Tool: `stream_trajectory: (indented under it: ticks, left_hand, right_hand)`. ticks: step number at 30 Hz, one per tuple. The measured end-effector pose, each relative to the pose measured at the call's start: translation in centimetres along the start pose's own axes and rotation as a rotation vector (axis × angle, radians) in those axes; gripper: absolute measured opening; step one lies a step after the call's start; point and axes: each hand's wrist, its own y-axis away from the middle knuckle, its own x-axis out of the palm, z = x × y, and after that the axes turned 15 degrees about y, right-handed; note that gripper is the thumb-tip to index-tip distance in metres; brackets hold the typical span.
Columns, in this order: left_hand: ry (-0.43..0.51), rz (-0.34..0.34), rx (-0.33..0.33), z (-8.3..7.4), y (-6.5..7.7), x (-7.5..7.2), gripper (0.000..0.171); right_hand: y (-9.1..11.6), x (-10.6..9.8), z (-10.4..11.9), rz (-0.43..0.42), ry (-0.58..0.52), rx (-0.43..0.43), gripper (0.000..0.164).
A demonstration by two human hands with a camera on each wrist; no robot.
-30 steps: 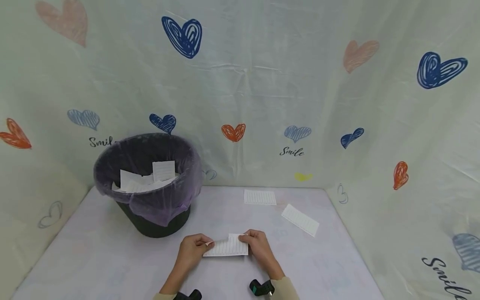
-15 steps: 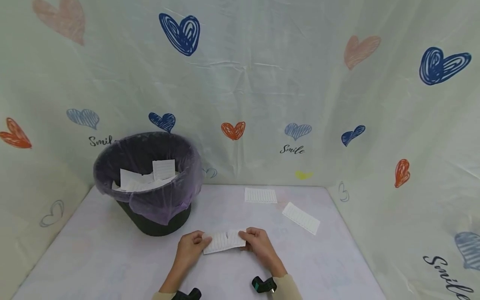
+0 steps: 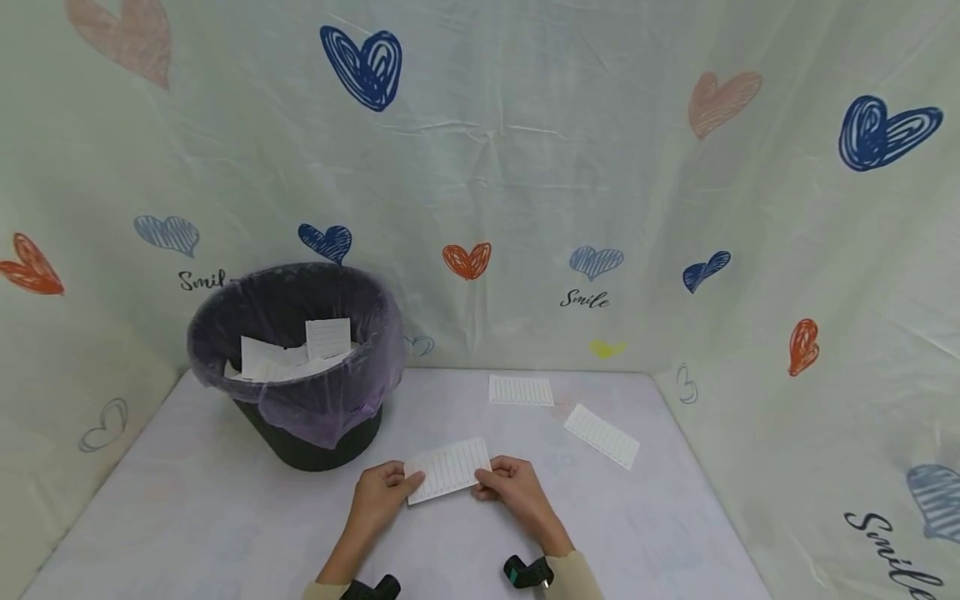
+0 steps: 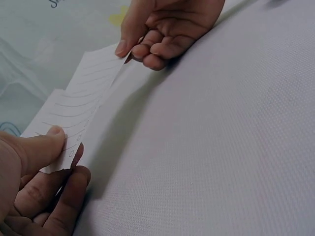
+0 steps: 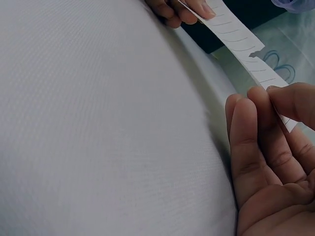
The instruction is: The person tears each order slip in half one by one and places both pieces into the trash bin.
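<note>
A white ruled slip of paper [image 3: 448, 471] is held just above the table, its right end tilted up. My left hand [image 3: 380, 496] pinches its left end between thumb and fingers. On the opposite end, my right hand [image 3: 519, 497] pinches the lower right corner. The left wrist view shows a step in the far edge of the paper [image 4: 86, 93], and a ragged corner by the left thumb. From the right wrist, the paper [image 5: 234, 37] has a small torn notch in its far edge. In the head view its top edge looks straight.
A dark bin [image 3: 318, 454] with a purple liner [image 3: 367, 367] stands at the back left, with several white papers [image 3: 327, 337] inside. Two ruled slips lie back right: one slip [image 3: 521, 391] straight, another slip [image 3: 602, 437] angled. A heart-print curtain [image 3: 487, 183] encloses the table [image 3: 187, 517].
The paper showed a stepped top edge, then a slit at its middle; now it looks whole from the head and its right end has tipped upward. Both hands stay nearly in place.
</note>
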Motion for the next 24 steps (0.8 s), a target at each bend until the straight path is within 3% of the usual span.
stream_trajectory:
  ticks: [11, 19, 24]
  left_hand:
    - [0.044, 0.001, -0.034, -0.08, -0.03, -0.06, 0.023]
    - [0.058, 0.020, -0.004, 0.13, -0.01, -0.32, 0.021]
    - [0.112, 0.006, -0.048, 0.33, -0.04, -0.90, 0.026]
  right_hand:
    - [-0.06, 0.11, 0.01, 0.001, -0.021, -0.003, 0.024]
    - [-0.24, 0.15, -0.11, -0.011, -0.023, 0.003, 0.025]
    - [-0.13, -0.09, -0.30, -0.026, -0.101, 0.014, 0.023]
